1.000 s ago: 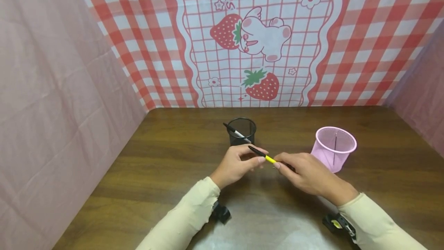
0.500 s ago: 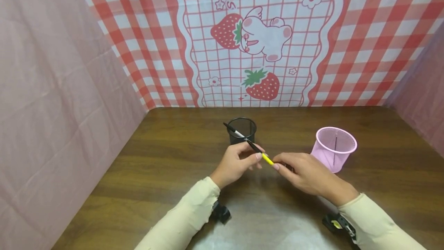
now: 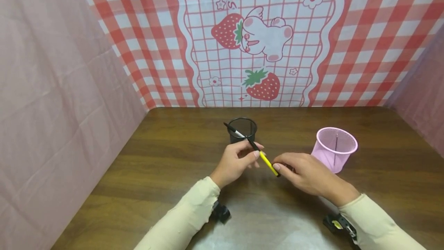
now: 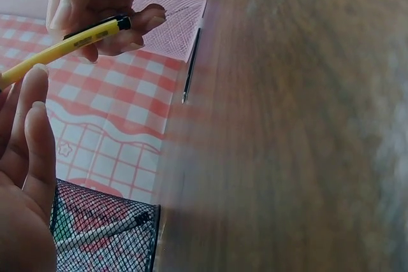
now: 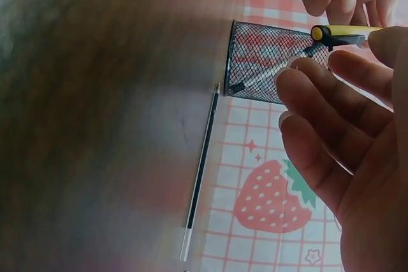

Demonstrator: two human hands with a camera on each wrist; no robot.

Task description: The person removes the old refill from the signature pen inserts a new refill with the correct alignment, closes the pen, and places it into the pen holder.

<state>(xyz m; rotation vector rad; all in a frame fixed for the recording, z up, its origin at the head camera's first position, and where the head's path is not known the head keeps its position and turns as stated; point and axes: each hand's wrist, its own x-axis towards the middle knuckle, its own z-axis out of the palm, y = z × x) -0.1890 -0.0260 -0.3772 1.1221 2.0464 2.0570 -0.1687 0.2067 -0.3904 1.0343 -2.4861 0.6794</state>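
Note:
In front of the black mesh pen cup [image 3: 244,128], my left hand [image 3: 233,164] pinches a yellow pen [image 3: 266,161] near its black front part. The thumb and fingertips of my right hand [image 3: 306,173] pinch the pen close to its other end, where a black clip [image 5: 347,41] shows in the right wrist view. That black-capped end sticks out past the right thumb in the left wrist view. A thin dark ink refill [image 5: 204,164] with a clear tail lies on the table below the right hand; from the head camera that hand largely covers it.
A white-and-black pen [image 3: 236,130] leans in the black cup. A pink mesh cup [image 3: 334,147] stands to the right, beyond the right hand. Behind the brown wooden table [image 3: 166,157] hangs a strawberry-print cloth [image 3: 260,88], with plain pink cloth [image 3: 69,88] at the left.
The yellow pen has shifted down and right and tilted more steeply, so its clip end now shows beside the right thumb. The left fingers have drawn back slightly; the right hand stays nearly still.

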